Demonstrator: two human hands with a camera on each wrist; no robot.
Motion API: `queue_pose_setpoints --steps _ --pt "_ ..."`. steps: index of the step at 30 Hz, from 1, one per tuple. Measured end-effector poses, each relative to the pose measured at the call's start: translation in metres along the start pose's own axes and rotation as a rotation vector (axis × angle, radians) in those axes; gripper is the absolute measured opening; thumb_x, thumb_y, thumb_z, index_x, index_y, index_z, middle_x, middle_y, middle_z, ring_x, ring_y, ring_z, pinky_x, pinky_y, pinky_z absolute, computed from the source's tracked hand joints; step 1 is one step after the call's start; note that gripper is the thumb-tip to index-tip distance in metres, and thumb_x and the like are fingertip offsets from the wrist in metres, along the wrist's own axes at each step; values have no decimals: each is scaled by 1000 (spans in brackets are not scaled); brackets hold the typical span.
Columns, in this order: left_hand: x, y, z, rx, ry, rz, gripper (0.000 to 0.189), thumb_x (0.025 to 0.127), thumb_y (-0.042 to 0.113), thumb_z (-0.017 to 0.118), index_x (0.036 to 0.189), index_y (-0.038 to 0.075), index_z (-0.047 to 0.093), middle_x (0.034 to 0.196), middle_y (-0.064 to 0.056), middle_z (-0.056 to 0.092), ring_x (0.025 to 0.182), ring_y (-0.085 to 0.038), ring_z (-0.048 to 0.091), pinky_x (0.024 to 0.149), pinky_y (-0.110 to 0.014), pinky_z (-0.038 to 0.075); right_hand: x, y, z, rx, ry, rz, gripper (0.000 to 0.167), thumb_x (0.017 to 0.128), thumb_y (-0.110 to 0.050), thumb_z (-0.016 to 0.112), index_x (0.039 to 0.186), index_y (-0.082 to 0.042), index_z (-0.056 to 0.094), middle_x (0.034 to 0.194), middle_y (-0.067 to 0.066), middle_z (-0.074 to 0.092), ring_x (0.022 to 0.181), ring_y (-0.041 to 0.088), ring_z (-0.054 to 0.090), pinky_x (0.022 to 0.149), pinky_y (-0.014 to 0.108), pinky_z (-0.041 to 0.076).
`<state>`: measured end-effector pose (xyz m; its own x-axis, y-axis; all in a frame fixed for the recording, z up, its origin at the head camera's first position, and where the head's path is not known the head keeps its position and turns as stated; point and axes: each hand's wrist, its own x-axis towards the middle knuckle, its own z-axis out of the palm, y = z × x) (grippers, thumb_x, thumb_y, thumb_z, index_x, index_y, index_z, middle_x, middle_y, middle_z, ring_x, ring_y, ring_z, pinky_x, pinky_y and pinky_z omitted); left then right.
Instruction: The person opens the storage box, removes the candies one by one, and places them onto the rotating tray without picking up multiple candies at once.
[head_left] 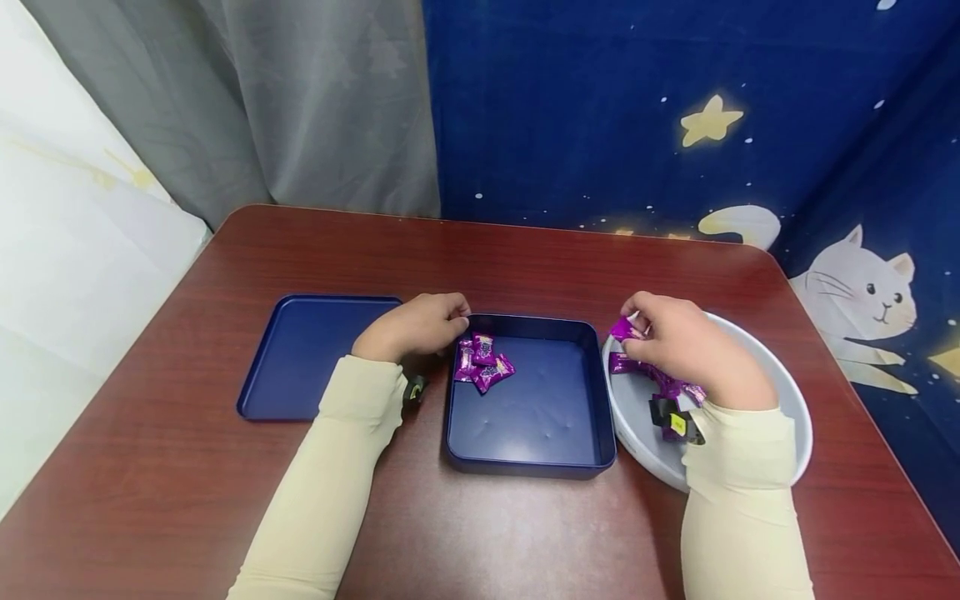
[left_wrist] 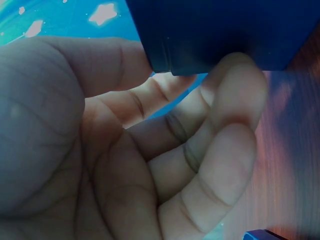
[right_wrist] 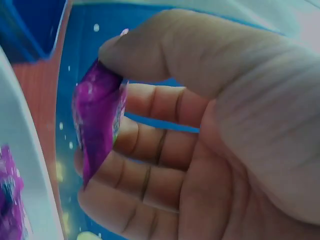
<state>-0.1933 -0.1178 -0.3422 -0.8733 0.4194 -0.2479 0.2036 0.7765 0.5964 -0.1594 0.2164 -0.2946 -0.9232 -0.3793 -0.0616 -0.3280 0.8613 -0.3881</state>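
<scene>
A square dark-blue box (head_left: 547,408) stands mid-table with several purple-wrapped candies (head_left: 493,373) in its far left part. My left hand (head_left: 416,325) holds the box at its far left corner; in the left wrist view, thumb and curled fingers meet the box wall (left_wrist: 210,35). Over the white round dish (head_left: 783,392) on the right, my right hand (head_left: 686,346) pinches a purple-wrapped candy (right_wrist: 97,110) between thumb and fingers, above the dish's left rim. More wrapped candies (head_left: 663,382) lie in the dish, partly hidden by the hand and wrist camera.
A shallow dark-blue lid or tray (head_left: 300,358) lies left of the box, partly behind the left forearm. The dish stands close against the box's right side. Grey and blue curtains (head_left: 555,108) hang behind the brown table (head_left: 525,533).
</scene>
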Motion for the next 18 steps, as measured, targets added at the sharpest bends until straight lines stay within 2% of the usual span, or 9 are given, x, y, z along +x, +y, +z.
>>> queue_pose_setpoints --steps 6,9,13,18 --pt "-1 0 -1 -1 7 16 19 104 19 47 112 7 60 79 -6 59 68 -19 57 67 -35 46 -8 15 -8 -16 -25 127 37 85 -12 69 118 0 58 87 9 60 77 24 56 68 38 47" --pt "-2 0 -1 -5 8 20 20 104 19 47 112 6 60 79 -6 58 68 -18 57 67 -35 46 -13 20 -10 -7 -50 176 40 86 -13 68 121 1 56 90 12 61 80 26 58 71 42 50" --pt "-4 2 -1 -5 12 18 20 104 19 47 112 6 60 80 -6 59 68 -18 57 68 -35 46 -16 28 -12 -13 -82 214 41 88 -15 68 123 3 55 90 13 61 82 27 58 75 48 49" --pt "-5 2 -1 2 8 18 19 104 19 47 112 7 60 81 -5 59 69 -18 58 69 -35 46 -17 39 -11 0 -116 245 44 89 -17 69 125 3 54 89 13 62 81 28 59 72 48 51"
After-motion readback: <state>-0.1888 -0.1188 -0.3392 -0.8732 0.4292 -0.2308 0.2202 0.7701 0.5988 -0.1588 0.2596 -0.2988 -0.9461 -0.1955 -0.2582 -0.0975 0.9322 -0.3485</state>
